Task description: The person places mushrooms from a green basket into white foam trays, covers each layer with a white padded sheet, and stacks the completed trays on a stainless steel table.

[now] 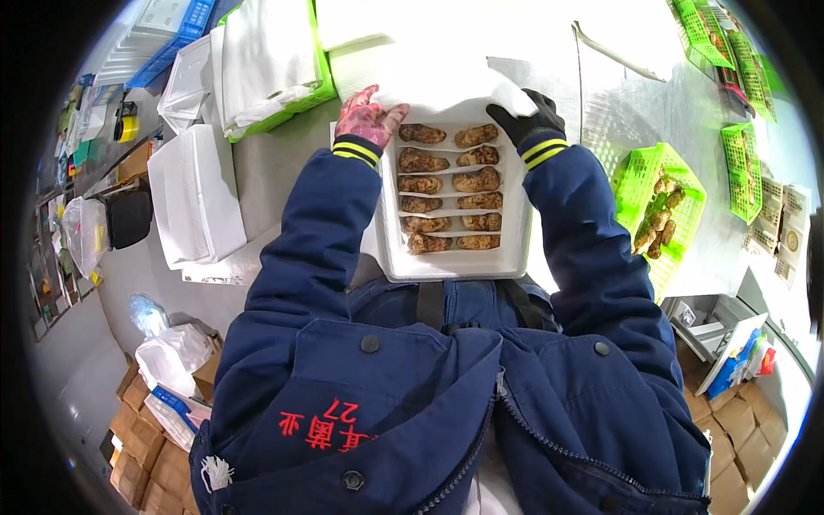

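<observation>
A white foam box [389, 257] lies right before me, with brown, knobbly mushrooms or truffle-like pieces [476, 180] in two columns, strips of white paper between the rows. Over its far end a white sheet [444, 96], likely paper, is held up. My left hand [368, 118], in a pink patterned glove, is at the sheet's left side, its fingers spread; whether they grip it is unclear in the glare. My right hand [531, 116], in a black glove, pinches the sheet's right corner between thumb and fingers.
On the right stands a green plastic basket [692, 212] with more brown pieces. Further green baskets [740, 170] are at the far right. To the left are a white foam box [193, 199] and a green crate [322, 64] stacked with white sheets. Cardboard boxes [138, 444] lie low left.
</observation>
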The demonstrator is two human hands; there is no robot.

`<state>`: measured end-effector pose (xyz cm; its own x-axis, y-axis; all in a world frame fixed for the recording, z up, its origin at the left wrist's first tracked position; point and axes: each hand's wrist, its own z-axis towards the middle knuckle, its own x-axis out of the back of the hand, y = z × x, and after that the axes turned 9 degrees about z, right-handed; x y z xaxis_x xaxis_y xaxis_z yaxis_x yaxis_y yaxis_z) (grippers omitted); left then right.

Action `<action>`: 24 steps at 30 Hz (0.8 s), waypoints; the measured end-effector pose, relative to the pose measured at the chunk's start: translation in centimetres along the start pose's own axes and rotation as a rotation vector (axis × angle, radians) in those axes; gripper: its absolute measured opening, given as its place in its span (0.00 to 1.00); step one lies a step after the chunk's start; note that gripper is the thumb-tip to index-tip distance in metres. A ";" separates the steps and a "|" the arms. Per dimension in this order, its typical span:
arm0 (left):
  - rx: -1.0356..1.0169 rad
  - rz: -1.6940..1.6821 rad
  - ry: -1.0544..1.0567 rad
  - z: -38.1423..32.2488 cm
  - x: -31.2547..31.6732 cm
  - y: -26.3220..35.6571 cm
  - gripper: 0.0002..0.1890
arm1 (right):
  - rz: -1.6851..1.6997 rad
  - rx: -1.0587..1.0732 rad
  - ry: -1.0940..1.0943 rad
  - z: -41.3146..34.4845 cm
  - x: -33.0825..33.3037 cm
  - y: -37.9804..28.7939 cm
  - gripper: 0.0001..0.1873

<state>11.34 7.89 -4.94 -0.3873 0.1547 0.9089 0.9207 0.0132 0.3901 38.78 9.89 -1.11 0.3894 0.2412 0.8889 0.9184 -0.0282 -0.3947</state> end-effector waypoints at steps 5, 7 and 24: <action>0.175 0.487 -0.487 -0.5 5.4 6.8 0.40 | -0.085 -0.236 -0.156 0.5 0.2 -1.7 0.25; 0.175 0.625 -0.492 -0.1 5.8 7.9 0.24 | -0.106 -0.248 -0.169 0.9 0.3 -1.9 0.25; -0.465 0.177 0.217 -5.7 0.5 9.4 0.13 | -0.135 -0.305 -0.241 1.1 1.2 -2.1 0.25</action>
<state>19.49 2.44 0.02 -0.2745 -0.0929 0.9571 0.8733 -0.4407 0.2076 37.27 11.33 0.50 0.2693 0.4820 0.8338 0.9530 -0.2580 -0.1587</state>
